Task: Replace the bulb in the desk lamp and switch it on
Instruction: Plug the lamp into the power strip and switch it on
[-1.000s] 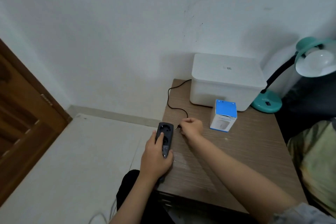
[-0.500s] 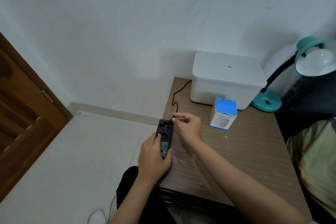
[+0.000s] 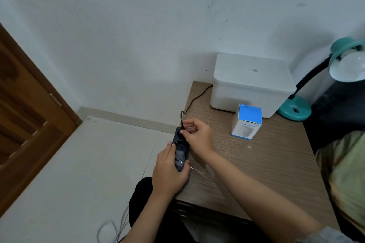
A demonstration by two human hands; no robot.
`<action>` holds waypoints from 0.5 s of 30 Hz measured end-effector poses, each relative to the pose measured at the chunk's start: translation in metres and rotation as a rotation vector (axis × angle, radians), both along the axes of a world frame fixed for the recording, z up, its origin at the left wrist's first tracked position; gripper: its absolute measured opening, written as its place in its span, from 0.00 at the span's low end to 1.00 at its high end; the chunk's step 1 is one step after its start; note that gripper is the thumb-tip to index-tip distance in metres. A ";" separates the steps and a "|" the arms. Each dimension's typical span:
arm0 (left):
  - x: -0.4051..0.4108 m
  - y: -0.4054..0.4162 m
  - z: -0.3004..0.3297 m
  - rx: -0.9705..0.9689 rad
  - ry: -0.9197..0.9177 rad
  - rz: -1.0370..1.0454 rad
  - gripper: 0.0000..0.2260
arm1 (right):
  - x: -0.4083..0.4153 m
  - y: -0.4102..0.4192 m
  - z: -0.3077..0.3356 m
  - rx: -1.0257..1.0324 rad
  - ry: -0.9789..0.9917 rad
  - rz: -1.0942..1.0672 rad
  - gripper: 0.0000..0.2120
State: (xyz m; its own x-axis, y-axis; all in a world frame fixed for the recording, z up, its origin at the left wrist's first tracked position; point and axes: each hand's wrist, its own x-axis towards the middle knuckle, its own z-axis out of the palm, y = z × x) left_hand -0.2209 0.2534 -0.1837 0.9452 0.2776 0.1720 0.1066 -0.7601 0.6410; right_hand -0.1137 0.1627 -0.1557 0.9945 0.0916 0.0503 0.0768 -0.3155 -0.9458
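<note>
A teal desk lamp stands at the table's back right, its black neck bent so the shade faces me with a white bulb in it. Its black cord runs behind the white box to the table's left edge. My left hand grips a black power strip lying on that edge. My right hand pinches the lamp's plug at the strip's far socket; the plug is hidden by my fingers. A blue and white bulb box stands upright in the table's middle.
A white lidded box sits against the wall at the back of the wooden table. A brown door is at the left. A pale cable lies on the floor. Green cloth lies at the right.
My right hand carried the plug from the table surface left and up onto the far end of the power strip. My left hand kept its hold on the strip.
</note>
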 end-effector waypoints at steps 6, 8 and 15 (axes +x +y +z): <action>-0.001 0.000 -0.001 -0.008 -0.011 0.022 0.30 | 0.001 -0.001 -0.009 -0.103 -0.005 0.018 0.09; 0.000 0.000 -0.002 -0.001 -0.015 0.023 0.30 | 0.001 0.001 -0.010 -0.119 -0.034 0.007 0.06; 0.000 0.001 -0.004 0.010 -0.028 0.022 0.30 | 0.004 0.005 -0.015 -0.099 0.002 -0.069 0.05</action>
